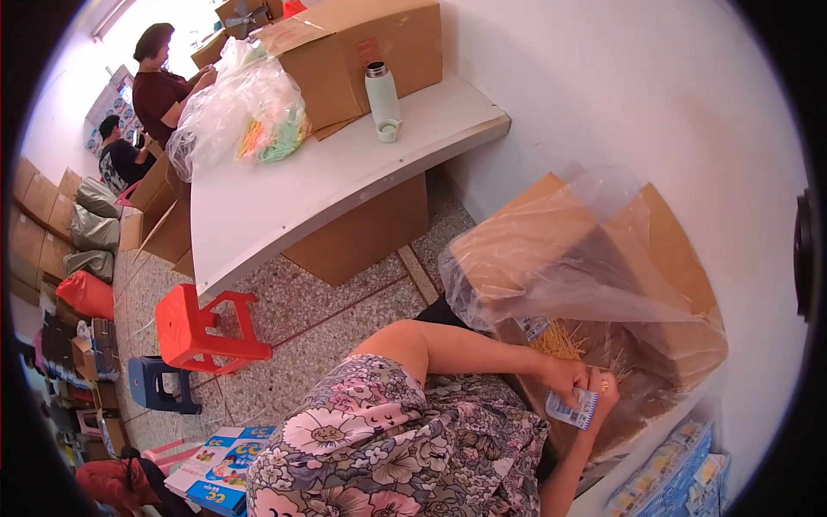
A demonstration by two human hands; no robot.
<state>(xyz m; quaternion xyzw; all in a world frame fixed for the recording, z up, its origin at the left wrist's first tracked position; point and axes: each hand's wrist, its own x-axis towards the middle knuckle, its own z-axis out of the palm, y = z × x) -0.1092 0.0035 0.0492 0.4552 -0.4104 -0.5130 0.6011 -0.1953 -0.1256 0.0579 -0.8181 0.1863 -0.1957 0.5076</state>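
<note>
A small blue-and-white plastic packet (571,408) is held between my two hands over an open cardboard box. My left hand (563,376) is closed on its upper left part. At the packet's right side, my right hand (605,389) is closed too, its fingertips close to the left hand. Thin yellow sticks (560,339) lie bunched in the box just beyond my hands, and a few loose ones stick out beside my right fingers; whether any are in my grip I cannot tell. Clear plastic sheeting (551,258) lines the box and drapes over its flaps (655,233).
Filled blue-and-yellow packets (668,474) lie at the lower right by the wall. A white table (345,177) bears a pale green bottle (382,95), a clear bag (237,112) and a carton (370,60). Red (185,327) and blue stools (159,383) stand left. Two people are farther back.
</note>
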